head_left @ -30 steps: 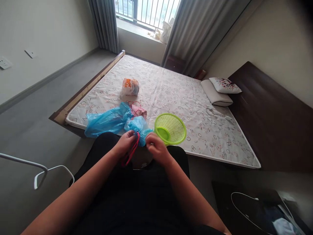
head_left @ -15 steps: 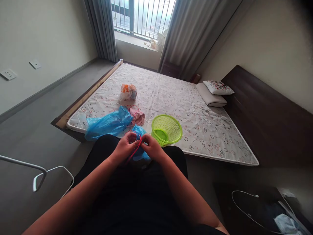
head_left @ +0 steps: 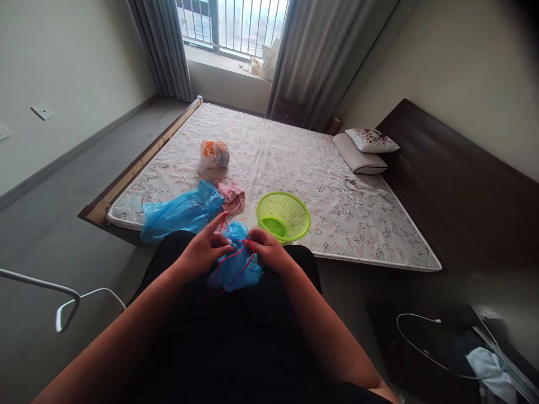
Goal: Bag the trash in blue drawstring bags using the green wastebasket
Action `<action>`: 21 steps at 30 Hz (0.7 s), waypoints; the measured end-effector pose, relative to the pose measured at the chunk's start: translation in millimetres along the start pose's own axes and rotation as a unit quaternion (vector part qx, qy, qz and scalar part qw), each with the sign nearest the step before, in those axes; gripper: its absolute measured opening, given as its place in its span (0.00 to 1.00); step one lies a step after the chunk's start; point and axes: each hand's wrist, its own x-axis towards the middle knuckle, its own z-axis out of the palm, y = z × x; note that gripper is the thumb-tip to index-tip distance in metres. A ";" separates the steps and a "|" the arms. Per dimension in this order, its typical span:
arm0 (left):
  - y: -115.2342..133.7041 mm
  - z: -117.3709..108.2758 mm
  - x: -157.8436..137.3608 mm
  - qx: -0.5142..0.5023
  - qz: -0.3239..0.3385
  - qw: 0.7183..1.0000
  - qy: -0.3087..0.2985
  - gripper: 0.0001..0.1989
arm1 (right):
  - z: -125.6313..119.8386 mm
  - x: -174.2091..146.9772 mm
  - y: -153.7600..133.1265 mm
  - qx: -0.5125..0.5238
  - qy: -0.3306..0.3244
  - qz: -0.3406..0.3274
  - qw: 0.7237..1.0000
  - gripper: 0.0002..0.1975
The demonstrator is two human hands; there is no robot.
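Observation:
Above my lap is a gathered blue plastic bag [head_left: 239, 270] with a thin red string [head_left: 231, 256] looped about its neck. My left hand [head_left: 202, 250] pinches the bag's left side between thumb and bent fingers, while its index finger points up beside a loop of string. On the other side, my right hand [head_left: 270, 250] has its fingertips closed on the red string at the neck. Just beyond that hand a green plastic basket [head_left: 302, 220] stands on the mattress edge. A second blue plastic bag [head_left: 181, 210] lies spread beside a pink cloth [head_left: 232, 198].
The patterned mattress [head_left: 328, 196] stretches ahead, carrying a clear-wrapped orange and grey bundle [head_left: 215, 155] and a pillow [head_left: 373, 140]. A bent white metal rod [head_left: 40, 279] juts in at left. A white cable [head_left: 421, 350] lies on a dark surface at lower right.
My hands have moved apart, and more of the gathered bag and its string shows between them. My left index finger has straightened upward. The view has shifted slightly.

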 end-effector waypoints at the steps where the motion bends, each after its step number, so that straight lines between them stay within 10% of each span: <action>1: 0.9 -1.6 -1.5 0.009 0.007 1.000 0.015 0.56 | -1.9 -1.0 -2.1 -0.032 0.034 -0.022 0.999 0.21; 6: 0.4 -2.0 -6.4 0.013 0.037 0.994 0.099 0.48 | 2.5 -3.8 -6.5 -0.193 0.178 -0.086 0.961 0.09; 10: -8.1 1.2 -8.2 -0.008 0.041 0.991 0.129 0.34 | 17.9 1.1 0.8 -0.098 0.228 -0.068 0.966 0.10; 17: -5.9 -19.8 -11.4 0.186 0.156 0.934 0.261 0.31 | 24.9 1.9 -0.3 0.011 0.095 -0.049 0.994 0.17; 21: 4.6 -27.8 0.4 0.281 0.206 0.936 0.050 0.16 | 21.2 -1.6 -14.5 0.008 0.015 -0.050 0.999 0.16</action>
